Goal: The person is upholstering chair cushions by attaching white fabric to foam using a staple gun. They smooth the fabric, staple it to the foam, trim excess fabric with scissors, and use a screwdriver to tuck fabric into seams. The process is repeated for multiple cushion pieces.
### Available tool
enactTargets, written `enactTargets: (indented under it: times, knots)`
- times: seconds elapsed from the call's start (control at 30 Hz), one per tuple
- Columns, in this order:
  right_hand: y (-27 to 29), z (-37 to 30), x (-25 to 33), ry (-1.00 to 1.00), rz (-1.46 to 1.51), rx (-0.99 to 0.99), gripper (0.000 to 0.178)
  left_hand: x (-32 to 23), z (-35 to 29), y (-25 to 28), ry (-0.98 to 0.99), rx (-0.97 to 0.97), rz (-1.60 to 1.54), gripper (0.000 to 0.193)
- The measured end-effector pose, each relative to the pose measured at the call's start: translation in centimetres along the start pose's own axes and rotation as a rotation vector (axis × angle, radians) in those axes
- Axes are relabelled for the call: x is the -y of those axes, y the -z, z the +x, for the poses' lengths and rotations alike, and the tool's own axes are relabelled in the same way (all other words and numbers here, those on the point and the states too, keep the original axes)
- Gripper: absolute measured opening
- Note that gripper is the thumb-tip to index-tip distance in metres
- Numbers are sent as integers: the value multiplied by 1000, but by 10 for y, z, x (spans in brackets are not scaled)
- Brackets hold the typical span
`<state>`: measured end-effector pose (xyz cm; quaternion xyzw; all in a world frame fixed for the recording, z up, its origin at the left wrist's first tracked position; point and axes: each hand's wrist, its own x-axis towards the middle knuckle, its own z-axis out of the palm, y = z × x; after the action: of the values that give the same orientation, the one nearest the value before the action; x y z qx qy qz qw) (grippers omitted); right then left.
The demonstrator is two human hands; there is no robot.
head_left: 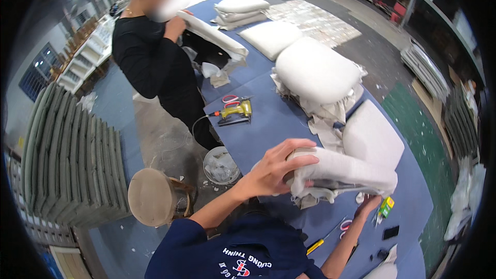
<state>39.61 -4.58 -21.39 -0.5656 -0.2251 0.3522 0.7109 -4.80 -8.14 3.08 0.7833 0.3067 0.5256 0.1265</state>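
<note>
In front of me a white fabric-covered seat cushion [349, 170] is tilted on its edge, with its underside and loose cloth edges toward me. My left hand [279, 168] is closed round its left end, fingers over the top edge. At the lower right corner, my right hand [368, 205] supports the cushion from below; its fingers are partly hidden. Beside that hand lies a small green and yellow box [386, 206]. A screwdriver with a yellow handle [315, 246] and red-handled scissors [345, 227] rest on the blue table [268, 139] below the cushion.
Across the table a co-worker in black [155, 51] handles another padded piece [217, 36]. A yellow-green staple gun [235, 112] with a hose lies between us. Covered cushions [318, 70] sit along the far right. A stool [151, 196], a bucket [221, 165] and stacked grey panels [67, 160] stand left.
</note>
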Motion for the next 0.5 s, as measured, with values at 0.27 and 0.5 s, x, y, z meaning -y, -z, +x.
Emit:
enactTargets:
  times: [0.27,0.5]
  knots:
    - [-79,-134,39,-24,-243,220,28,54,85,-18,-177,333,-48,74]
    - [-139,-158,116,332,-131,185,17,97,133,-40,-73,345,-225,52]
